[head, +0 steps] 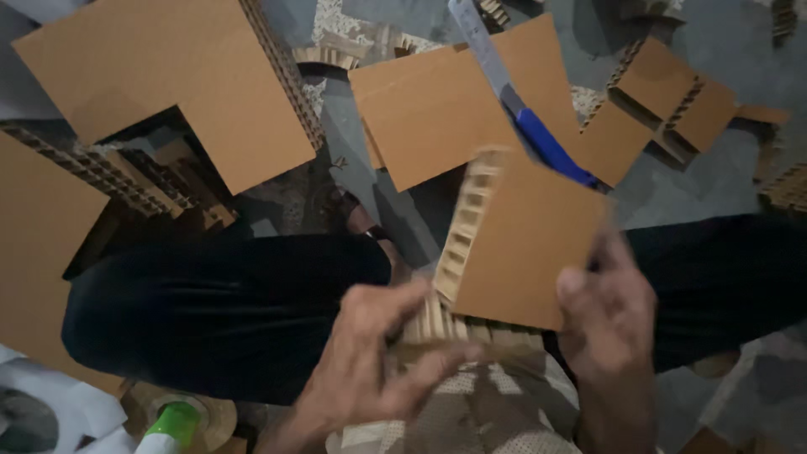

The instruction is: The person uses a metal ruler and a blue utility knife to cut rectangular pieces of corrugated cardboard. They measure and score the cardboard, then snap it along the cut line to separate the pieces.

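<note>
I am holding a thick honeycomb cardboard piece (521,244) over my lap, my right hand (609,311) clamping its lower right edge while my left hand (378,361) is curling round the open-celled strip at its base. I am judging it light and stiff, though the cut cell edges look crushable, so flat faces seem the safer hold. A blue-handled knife (551,147) is lying on cardboard sheets (429,109) on the floor beyond.

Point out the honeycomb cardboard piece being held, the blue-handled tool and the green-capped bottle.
honeycomb cardboard piece (521,240), head view, flat brown face.
blue-handled tool (551,147), head view, blue handle.
green-capped bottle (172,423), head view, green cap.
</note>
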